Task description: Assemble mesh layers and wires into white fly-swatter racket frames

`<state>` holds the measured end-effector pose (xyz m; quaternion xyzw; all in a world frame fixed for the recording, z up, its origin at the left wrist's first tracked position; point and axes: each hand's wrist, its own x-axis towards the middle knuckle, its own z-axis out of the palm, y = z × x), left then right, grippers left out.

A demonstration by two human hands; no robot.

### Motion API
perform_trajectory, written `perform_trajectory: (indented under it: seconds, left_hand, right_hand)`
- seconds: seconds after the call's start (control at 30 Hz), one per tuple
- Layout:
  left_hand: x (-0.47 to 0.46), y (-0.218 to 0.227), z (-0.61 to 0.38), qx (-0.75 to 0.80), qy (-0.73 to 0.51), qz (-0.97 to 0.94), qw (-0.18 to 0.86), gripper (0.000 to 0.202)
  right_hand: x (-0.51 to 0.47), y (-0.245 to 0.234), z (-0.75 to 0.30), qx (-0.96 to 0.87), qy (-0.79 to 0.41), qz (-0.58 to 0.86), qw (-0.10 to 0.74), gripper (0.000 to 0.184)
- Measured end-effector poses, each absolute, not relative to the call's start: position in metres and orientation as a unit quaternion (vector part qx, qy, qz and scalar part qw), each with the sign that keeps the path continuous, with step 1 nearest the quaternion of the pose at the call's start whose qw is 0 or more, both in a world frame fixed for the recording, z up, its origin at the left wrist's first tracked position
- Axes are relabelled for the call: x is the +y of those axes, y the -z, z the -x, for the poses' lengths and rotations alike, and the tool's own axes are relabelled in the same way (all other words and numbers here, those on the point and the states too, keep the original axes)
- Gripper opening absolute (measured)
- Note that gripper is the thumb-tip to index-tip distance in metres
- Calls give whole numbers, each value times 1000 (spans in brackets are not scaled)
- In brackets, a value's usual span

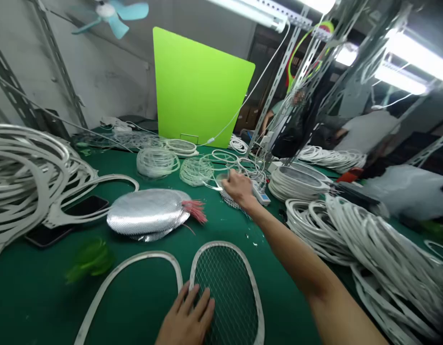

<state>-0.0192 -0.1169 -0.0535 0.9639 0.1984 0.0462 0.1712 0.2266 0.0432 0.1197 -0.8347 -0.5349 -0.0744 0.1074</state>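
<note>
My left hand [187, 316] lies flat at the near edge, its fingers spread over the rim of a white oval swatter frame [257, 292] with diamond wire mesh. Left of that, an unmeshed white frame [115, 270] lies almost against it. Farther off, my right hand [239, 187] is closed, the arm stretched forward. What it grips, if anything, is hidden behind the fingers. Around it are a coil of clear tubing [196, 171], a white power strip [261, 194] and a small grey coiled item partly under the hand. Silvery mesh oval sheets [149, 211] lie stacked left of centre, with red strands [194, 210] on their right end.
White frames are piled at left [23, 177] and right [383, 258]; meshed frames [293, 184] are stacked behind. Phones [87, 206] lie by the left pile. A blurred green object [91, 258] is at left. A green board [200, 86] stands behind. Two people are beyond metal posts.
</note>
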Motion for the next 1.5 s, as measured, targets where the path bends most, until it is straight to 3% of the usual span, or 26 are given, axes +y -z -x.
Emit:
perform_trajectory:
  seconds: [0.07, 0.17, 0.27, 0.4, 0.53, 1.03, 1.5]
  left_hand:
    - [-117, 26, 13, 230, -34, -952, 198, 63]
    - [-120, -5, 6, 272, -32, -938, 213, 37]
    - [-118, -19, 8, 271, -40, -931, 242, 25]
    - [-98, -34, 17, 372, -105, -868, 310, 30]
    - [-65, -45, 2, 490, -117, -821, 269, 32]
    - [-20, -6, -70, 476, -112, -831, 264, 16]
    - [-28, 11, -76, 424, -124, -879, 178, 18]
  right_hand:
    - [-27, -112, -229, -535, 67, 835, 114, 18]
    - [-132, -82, -223, -542, 37, 829, 134, 17]
    - [-215, -44, -208, -580, 20, 794, 182, 25]
    - [-267, -9, -184, -616, 78, 767, 163, 25]
    - [-269, -1, -167, -638, 136, 743, 150, 25]
    - [-251, 7, -159, -624, 179, 750, 122, 24]
    - [-250, 15, -153, -610, 167, 769, 96, 23]
